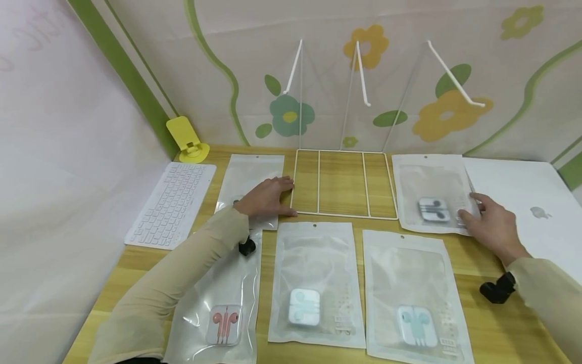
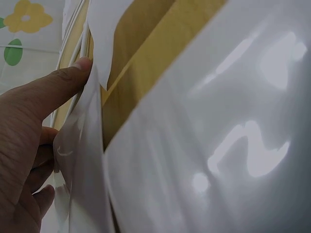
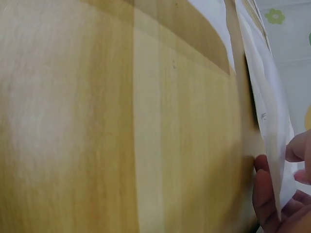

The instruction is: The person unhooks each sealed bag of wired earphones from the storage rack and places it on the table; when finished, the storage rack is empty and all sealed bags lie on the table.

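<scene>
My right hand (image 1: 495, 227) pinches the right edge of the back-right frosted pouch (image 1: 427, 177), which holds a dark pair of earphones (image 1: 433, 210) in a square case. In the right wrist view the white pouch edge (image 3: 272, 116) passes between thumb and fingers. My left hand (image 1: 265, 197) lies across the back-left pouch (image 1: 252, 169), its fingertips and thumb at the left side of the white wire rack (image 1: 318, 182). In the left wrist view that thumb (image 2: 73, 77) reaches the wires beside a pouch edge. The left forearm partly covers the front-left pouch (image 1: 191, 318) with pink earphones.
Two more pouches, a middle one (image 1: 313, 263) and a right one (image 1: 404, 263), lie in front with pale green earphones. Three rack prongs (image 1: 454, 78) stick forward at the back. A white keyboard (image 1: 175, 202), yellow phone stand (image 1: 186, 136) and white laptop (image 1: 514, 177) stand at the sides.
</scene>
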Motion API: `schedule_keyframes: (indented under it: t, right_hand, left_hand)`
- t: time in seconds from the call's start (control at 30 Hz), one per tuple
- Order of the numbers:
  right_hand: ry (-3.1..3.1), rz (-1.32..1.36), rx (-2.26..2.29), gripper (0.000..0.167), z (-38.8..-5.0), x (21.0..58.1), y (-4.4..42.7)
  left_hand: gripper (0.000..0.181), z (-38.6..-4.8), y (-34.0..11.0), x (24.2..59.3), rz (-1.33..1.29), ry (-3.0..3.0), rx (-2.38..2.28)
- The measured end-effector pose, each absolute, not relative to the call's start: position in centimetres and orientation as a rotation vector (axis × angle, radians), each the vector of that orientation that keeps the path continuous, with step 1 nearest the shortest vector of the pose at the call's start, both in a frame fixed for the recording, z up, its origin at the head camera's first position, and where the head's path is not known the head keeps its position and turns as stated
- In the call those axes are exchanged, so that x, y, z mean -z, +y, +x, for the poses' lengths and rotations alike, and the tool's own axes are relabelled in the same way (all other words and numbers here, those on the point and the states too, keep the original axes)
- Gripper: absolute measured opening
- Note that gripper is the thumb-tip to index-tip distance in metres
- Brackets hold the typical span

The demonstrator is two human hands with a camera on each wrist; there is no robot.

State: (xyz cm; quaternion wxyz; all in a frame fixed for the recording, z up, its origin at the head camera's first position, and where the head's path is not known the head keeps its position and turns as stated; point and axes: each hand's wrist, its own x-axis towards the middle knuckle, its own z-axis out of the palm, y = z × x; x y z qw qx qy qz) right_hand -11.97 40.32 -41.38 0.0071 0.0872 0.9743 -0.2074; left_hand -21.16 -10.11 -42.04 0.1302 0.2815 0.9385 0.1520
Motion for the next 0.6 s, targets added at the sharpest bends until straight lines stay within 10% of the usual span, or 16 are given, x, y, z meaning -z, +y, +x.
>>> schedule_keyframes:
  t: [0.6]
  right_hand:
    - [3.154,0.077,0.639,0.048,-11.4,41.4,38.7]
  left_hand:
    - [0.088,-20.9,-10.5,41.8,0.875,2.737,-0.391]
